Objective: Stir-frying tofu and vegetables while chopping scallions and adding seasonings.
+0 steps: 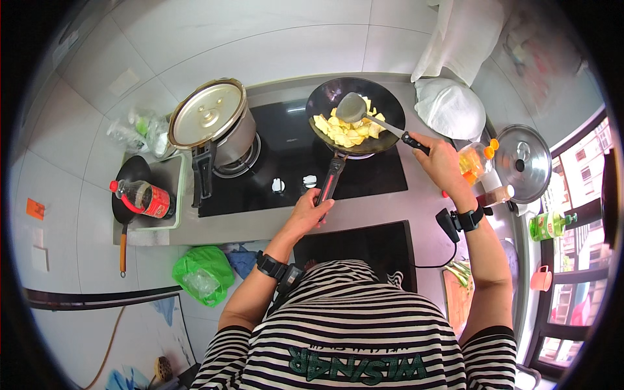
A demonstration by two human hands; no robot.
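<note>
My left hand (310,210) grips the black handle (334,176) of a dark wok (321,97), which sits on the right burner of the black glass hob (292,131). Yellowish potato-like slices (347,133) lie heaped in the wok. My right hand (437,158) is closed around the black grip of a metal spatula (387,126). The spatula's broad blade (351,107) is over the slices in the wok; I cannot tell whether it touches them. Part of the hob's right burner is hidden beneath the wok.
A lidded pressure cooker (209,122) stands on the left burner, its handle jutting toward me. Bottles (475,161), a metal lid (523,163) and a white cloth (451,108) crowd the right side. A red-capped bottle (151,200), a small pan (130,170) and a cutting board (457,297) are also about.
</note>
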